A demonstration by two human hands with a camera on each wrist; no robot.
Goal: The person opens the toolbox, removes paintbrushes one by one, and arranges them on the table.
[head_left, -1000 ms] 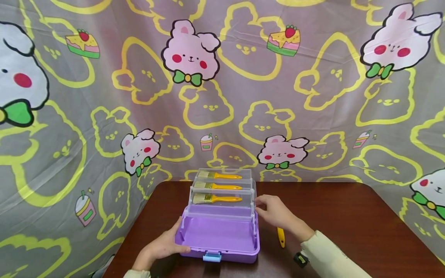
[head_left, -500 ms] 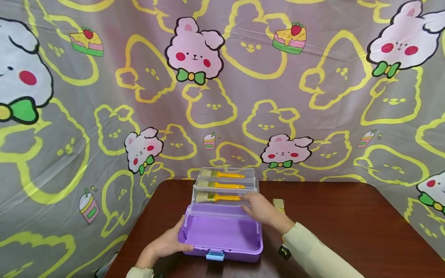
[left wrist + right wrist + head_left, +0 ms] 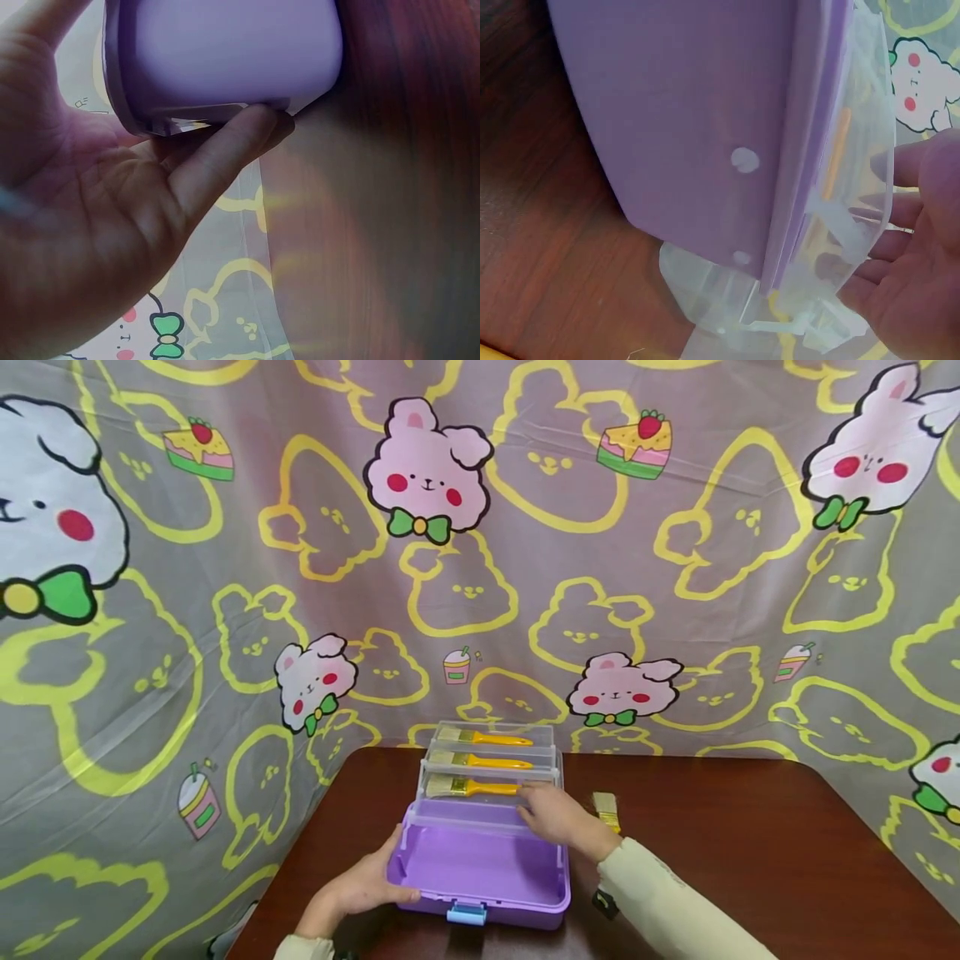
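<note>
A purple toolbox (image 3: 480,860) with a blue latch (image 3: 467,913) stands open, its clear tiered trays raised behind the base. Three flat paintbrushes with yellow handles lie one per tier: the top brush (image 3: 495,739), the middle brush (image 3: 487,762) and the lowest brush (image 3: 480,787). My left hand (image 3: 366,883) grips the base's front left corner, thumb along the front rim. My right hand (image 3: 558,818) reaches over the right end of the lowest tray (image 3: 885,187), overlapping that brush's handle tip. Its fingers look loosely bent through the clear plastic, with nothing visible between them.
Another paintbrush (image 3: 606,810) lies on the brown table (image 3: 712,827) right of the toolbox, partly behind my right forearm. A small black object (image 3: 604,904) shows beside the sleeve. A patterned curtain (image 3: 525,568) hangs behind and to the left of the table.
My right hand has moved left from beside the trays to over the lowest tray's right end. The table brush's bristles have come into view. My left hand keeps its grip on the corner.
</note>
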